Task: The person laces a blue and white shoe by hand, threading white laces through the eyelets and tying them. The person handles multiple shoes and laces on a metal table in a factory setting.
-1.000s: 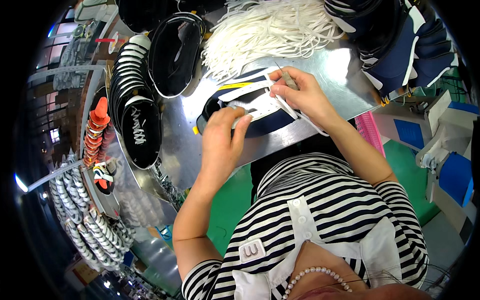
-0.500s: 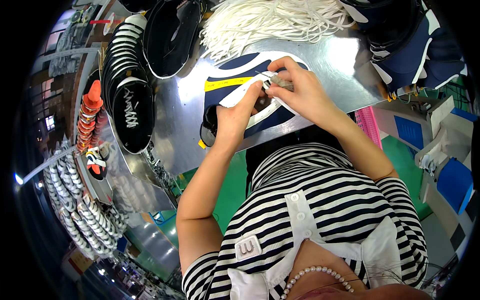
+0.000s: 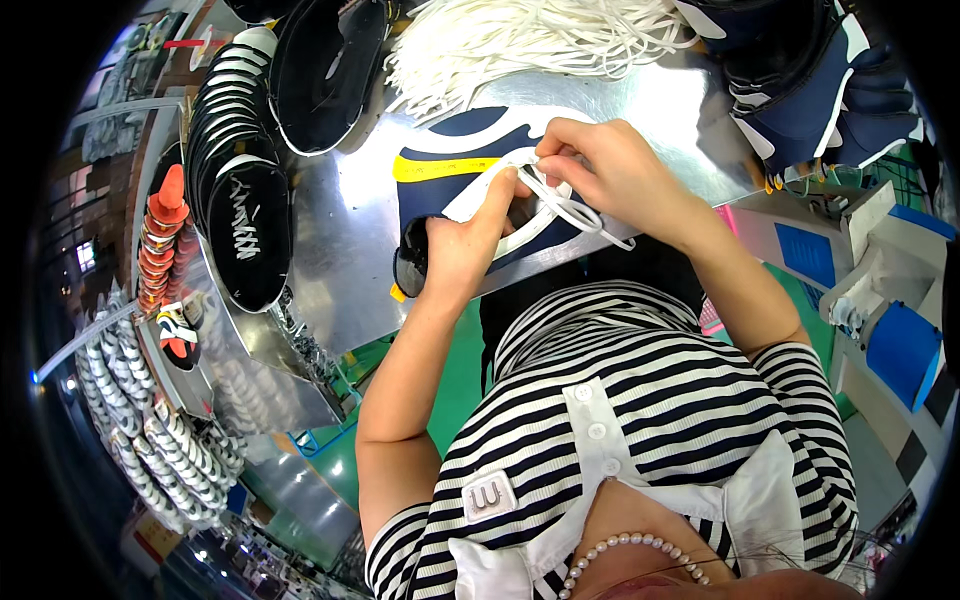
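A navy shoe upper (image 3: 424, 203) with white overlays and a yellow strip (image 3: 430, 169) lies on the metal table. My left hand (image 3: 462, 245) grips its near left part, thumb pressed on the white tongue (image 3: 468, 204) and fingers reaching inside, mostly hidden. At the upper's eyelet edge, my right hand (image 3: 622, 172) is closed, thumb and forefinger pinching a white shoelace (image 3: 575, 212). Loops of that lace hang below the right hand, and one end curves out over the table's near edge.
White laces (image 3: 530, 50) lie heaped at the table's far side. Black shoe parts (image 3: 245, 225) are stacked in a row on the left. More navy uppers (image 3: 800, 115) are piled at the far right. Metal tabletop (image 3: 345, 265) shows left of the upper.
A small tan-handled object seen in my right hand before no longer shows. Lace loops now hang below that hand. My left hand keeps its hold on the upper.
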The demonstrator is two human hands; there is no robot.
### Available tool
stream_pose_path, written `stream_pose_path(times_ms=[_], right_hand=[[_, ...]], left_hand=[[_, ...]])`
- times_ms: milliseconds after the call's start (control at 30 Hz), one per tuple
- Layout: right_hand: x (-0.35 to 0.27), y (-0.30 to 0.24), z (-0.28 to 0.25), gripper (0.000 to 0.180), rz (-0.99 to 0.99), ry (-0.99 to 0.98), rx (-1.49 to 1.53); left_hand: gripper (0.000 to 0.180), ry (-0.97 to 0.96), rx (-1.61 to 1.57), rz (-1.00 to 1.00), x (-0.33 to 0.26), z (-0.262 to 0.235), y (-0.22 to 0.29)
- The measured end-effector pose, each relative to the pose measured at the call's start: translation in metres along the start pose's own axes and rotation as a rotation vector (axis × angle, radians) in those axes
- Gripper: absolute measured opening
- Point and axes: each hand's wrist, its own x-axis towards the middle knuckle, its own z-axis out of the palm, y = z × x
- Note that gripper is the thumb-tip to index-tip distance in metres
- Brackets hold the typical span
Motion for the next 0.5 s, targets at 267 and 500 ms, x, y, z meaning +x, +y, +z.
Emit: stream_pose_path(times_ms=[267, 500], right_hand=[[0.023, -0.006, 0.004, 0.015, -0.001, -0.168, -0.31], [0.023, 0.021, 0.017, 0.02, 0.075, 0.101, 0.299]], left_hand=[[0.028, -0.186, 0.022, -0.175, 0.01, -0.016, -0.01], [0.022, -0.214, -0.202, -0.164, 0.012, -0.023, 0.005]])
